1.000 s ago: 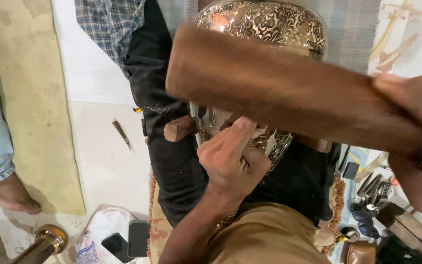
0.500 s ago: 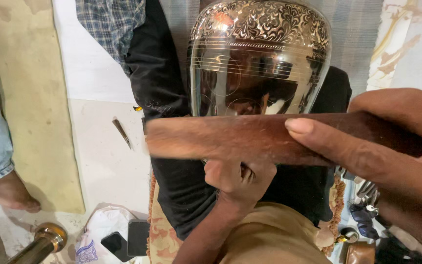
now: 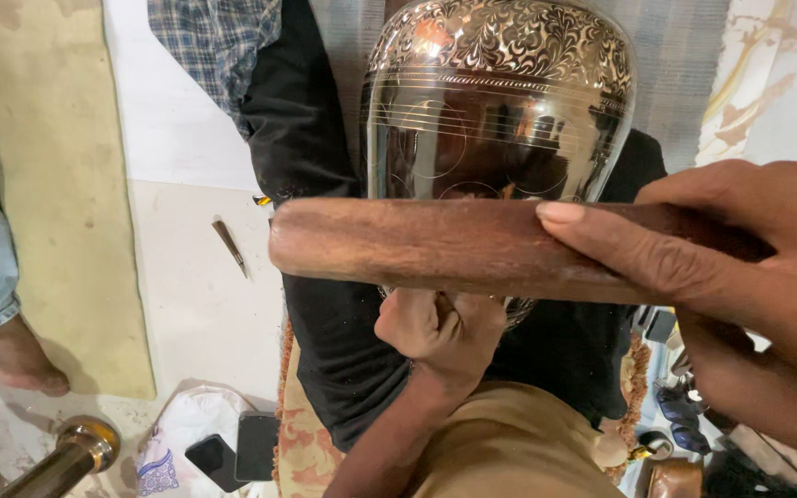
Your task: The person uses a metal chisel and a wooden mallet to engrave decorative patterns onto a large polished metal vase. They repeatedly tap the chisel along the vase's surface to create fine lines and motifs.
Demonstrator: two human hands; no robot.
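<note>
The metal vessel (image 3: 500,101) stood at twelve o'clock in the head view, its wide end toward the camera. Its surface was polished and mirror-bright, with fine ruled lines and faint scribed circles on the smooth band, and a dense scrolling leaf pattern engraved around the shoulder above. Reflections of the surroundings showed in the plain band. It rested against black cloth (image 3: 325,184) draped beneath it.

The wooden rod (image 3: 435,244) lay across the lower part of the vessel, running from nine o'clock toward three o'clock. It was reddish-brown, thick and round-ended, worn smooth. The right hand (image 3: 740,277), at three o'clock, was clamped around the rod, with one finger stretched along the top.

The left hand (image 3: 440,327), at six o'clock just below the rod, was curled into a fist at the base of the vessel; what it gripped could not be told.

A thin pointed tool (image 3: 231,245) lay on the pale floor at nine o'clock. A bare foot (image 3: 6,355) showed at eight o'clock.
</note>
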